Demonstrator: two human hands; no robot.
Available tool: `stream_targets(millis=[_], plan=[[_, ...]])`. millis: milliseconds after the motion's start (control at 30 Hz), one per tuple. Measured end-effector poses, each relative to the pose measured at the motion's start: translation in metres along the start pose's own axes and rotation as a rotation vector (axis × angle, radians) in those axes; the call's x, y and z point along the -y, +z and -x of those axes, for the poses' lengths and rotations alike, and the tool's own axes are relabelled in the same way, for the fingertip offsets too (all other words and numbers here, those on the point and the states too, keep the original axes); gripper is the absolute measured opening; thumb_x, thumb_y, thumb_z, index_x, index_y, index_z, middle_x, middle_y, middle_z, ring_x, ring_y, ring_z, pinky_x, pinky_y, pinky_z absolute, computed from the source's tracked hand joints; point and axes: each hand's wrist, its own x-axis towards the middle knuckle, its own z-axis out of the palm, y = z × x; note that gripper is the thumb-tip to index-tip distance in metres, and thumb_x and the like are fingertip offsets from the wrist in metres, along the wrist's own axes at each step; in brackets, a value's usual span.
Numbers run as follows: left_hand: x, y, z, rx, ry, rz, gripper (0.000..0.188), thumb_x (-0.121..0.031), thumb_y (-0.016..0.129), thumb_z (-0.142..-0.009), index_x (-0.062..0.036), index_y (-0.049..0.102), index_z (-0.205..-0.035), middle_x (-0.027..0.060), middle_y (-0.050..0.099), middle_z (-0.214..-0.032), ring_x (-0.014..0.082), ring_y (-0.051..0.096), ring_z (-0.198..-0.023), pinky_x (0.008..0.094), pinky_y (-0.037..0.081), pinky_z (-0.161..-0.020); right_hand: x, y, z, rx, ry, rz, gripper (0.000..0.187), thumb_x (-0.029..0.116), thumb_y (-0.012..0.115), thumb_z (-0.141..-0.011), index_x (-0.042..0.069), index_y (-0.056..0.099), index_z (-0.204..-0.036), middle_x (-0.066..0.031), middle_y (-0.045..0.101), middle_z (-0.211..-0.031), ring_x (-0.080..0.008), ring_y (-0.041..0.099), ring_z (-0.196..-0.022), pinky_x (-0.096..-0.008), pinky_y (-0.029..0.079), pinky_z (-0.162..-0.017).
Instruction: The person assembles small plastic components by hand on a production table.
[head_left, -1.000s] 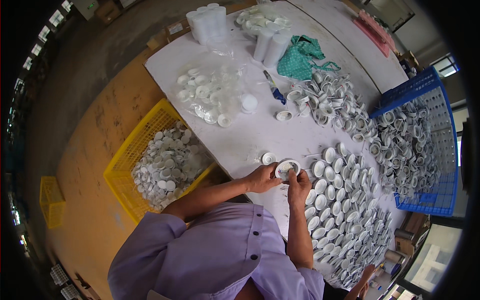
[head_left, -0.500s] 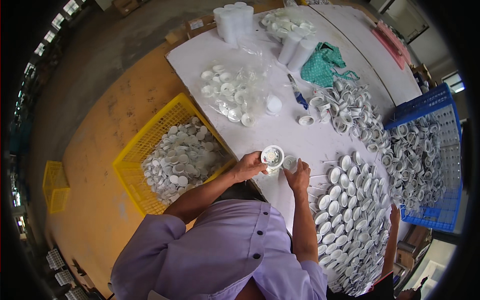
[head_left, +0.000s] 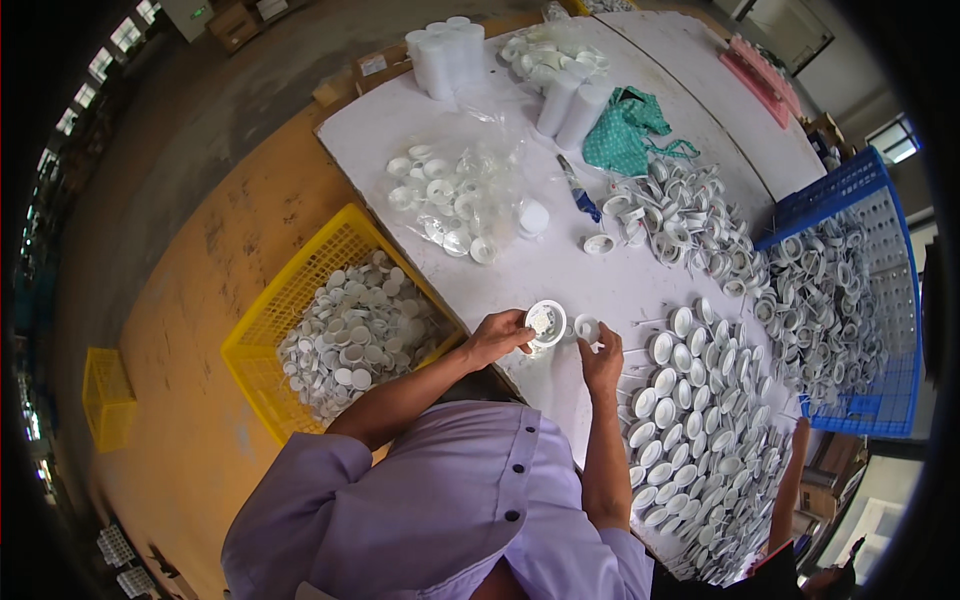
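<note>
My left hand point(head_left: 498, 338) is closed on the edge of a white round light housing point(head_left: 559, 323), whose open face shows a pale inner part. Just to its right, my right hand point(head_left: 602, 360) pinches a small translucent round cover point(head_left: 587, 327) at its rim. The cover and the housing are side by side above the table, close together; whether they touch I cannot tell. Many finished-looking white round lights point(head_left: 690, 440) with thin leads stand in rows right of my right hand. A yellow crate point(head_left: 250, 350) of white discs point(head_left: 350, 340) is by my left forearm.
On the white table point(head_left: 490, 290) lie a clear bag of white round parts point(head_left: 440, 195), stacked white discs point(head_left: 533, 218), a blue-handled tool point(head_left: 585, 203), a green cloth point(head_left: 625, 135) and white rolls point(head_left: 570, 110). A blue crate point(head_left: 890, 290) with housings stands right. Another person's arm point(head_left: 788, 490) reaches in.
The housing in my left hand has tilted a little, and the cover in my right hand has turned and moved slightly right. The whole view has shifted slightly.
</note>
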Motion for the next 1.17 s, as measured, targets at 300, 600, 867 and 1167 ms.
stream_targets(millis=[300, 600, 867, 1167], plan=[[0.016, 0.019, -0.025, 0.159, 0.006, 0.018, 0.034, -0.021, 0.061, -0.088, -0.0016, 0.054, -0.115, 0.0034, 0.062, -0.087, 0.0070, 0.052, -0.070, 0.0219, 0.038, -0.057, 0.082, -0.072, 0.004, 0.013, -0.109, -0.148, 0.065, 0.008, 0.081, -0.060, 0.002, 0.053, -0.117, -0.0169, 0.054, -0.112, -0.0333, 0.053, -0.103, -0.0397, 0.046, -0.085], [0.023, 0.043, -0.039, 0.225, -0.056, 0.012, 0.036, -0.022, 0.064, -0.085, -0.0009, 0.056, -0.112, -0.0022, 0.053, -0.075, 0.0055, 0.044, -0.063, 0.0215, 0.036, -0.056, 0.074, -0.075, 0.016, 0.056, -0.070, -0.062, 0.069, 0.011, 0.082, -0.060, 0.003, 0.051, -0.121, -0.0179, 0.050, -0.118, -0.0345, 0.050, -0.107, -0.0407, 0.045, -0.087], [0.027, 0.059, -0.044, 0.230, -0.013, -0.026, 0.032, -0.017, 0.063, -0.085, -0.0003, 0.057, -0.111, -0.0009, 0.059, -0.084, 0.0042, 0.049, -0.070, 0.0205, 0.040, -0.060, 0.044, -0.069, 0.033, -0.030, 0.393, -0.439, 0.045, 0.015, 0.070, -0.077, -0.001, 0.055, -0.117, -0.0174, 0.062, -0.102, -0.0204, 0.064, -0.083, -0.0310, 0.052, -0.065], [0.030, 0.073, -0.049, 0.241, -0.049, -0.237, 0.031, -0.018, 0.060, -0.087, 0.0027, 0.057, -0.109, 0.0044, 0.063, -0.095, 0.0079, 0.057, -0.085, 0.0232, 0.047, -0.075, 0.038, -0.064, 0.037, -0.060, 0.558, -0.526, 0.028, 0.016, 0.061, -0.086, -0.006, 0.061, -0.104, -0.0070, 0.064, -0.068, -0.0088, 0.058, -0.058, -0.0219, 0.046, -0.054]])
